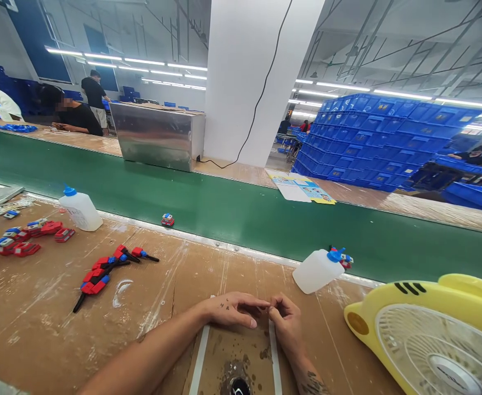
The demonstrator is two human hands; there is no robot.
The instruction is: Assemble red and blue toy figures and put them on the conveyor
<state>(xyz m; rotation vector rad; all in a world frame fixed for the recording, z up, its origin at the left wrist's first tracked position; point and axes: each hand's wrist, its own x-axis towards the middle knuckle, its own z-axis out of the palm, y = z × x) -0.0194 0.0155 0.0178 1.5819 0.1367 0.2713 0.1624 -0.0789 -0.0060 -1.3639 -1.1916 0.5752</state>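
Observation:
My left hand [235, 309] is stretched out over the bench, its fingers long and its thumb apart. Fingertips of my right hand [285, 318] are pinched together and meet the left fingertips; anything between them is too small to make out. Below both hands lies a brown board [241, 343] marked by wet spots and edged with white tape strips [200, 359]. At its near end sits a dark round opening or cup [240, 386]. A white bottle with a blue cap [317, 272] leans just beyond my right hand.
Red, blue and black toy parts [96, 277] lie left, near red-and-white toy cars [27, 236] and another bottle [82, 212]. One small toy car [167, 219] rides the green conveyor belt [224, 200]. A yellow fan [430, 334] stands right. Co-workers sit across the belt.

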